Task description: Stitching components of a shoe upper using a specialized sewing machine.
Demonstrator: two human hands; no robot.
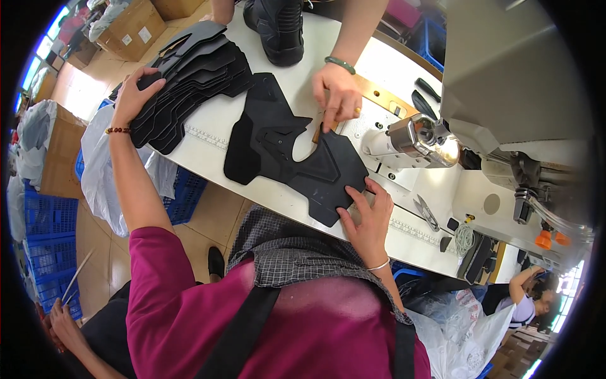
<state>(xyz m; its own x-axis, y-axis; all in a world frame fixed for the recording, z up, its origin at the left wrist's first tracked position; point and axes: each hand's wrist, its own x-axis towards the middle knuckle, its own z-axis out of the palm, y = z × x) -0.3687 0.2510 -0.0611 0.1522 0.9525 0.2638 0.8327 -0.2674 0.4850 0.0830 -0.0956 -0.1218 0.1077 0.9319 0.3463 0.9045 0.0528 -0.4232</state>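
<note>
"Fingers first, please: how do they stand?"

"On the right hand (369, 218) they are spread, with the thumb apart from the others, and they rest upon the lower right corner of a flat black piece (274, 151). I do not see them closed around anything."

"And the left?"

"The left hand (134, 95), in the upper left of the frame, is half open, with its thumb at the left end of a fanned stack (196, 82) of black pieces. How firmly it grips, I cannot tell."

"Where exactly is the flat piece?"

"In the middle of the frame, lying on the white table (214, 120), just beside the stack. Another person's hand (338, 95) comes from the top, and one fingertip touches the piece near its curved opening."

"How would it handle, in your opinion?"

"I judge it light and thin, rather stiff but able to bend, similar to leather. The face looks smooth, so it may slide a little. It is probably not fragile, yet the narrow points around the opening could fold. Better to take hold at a broad part: the wide left end, or the lower right corner."

"And farther out?"

"A sewing machine (505, 82) at the upper right, small scissors (428, 213) below it, and a black boot (278, 31) at the top."
</note>
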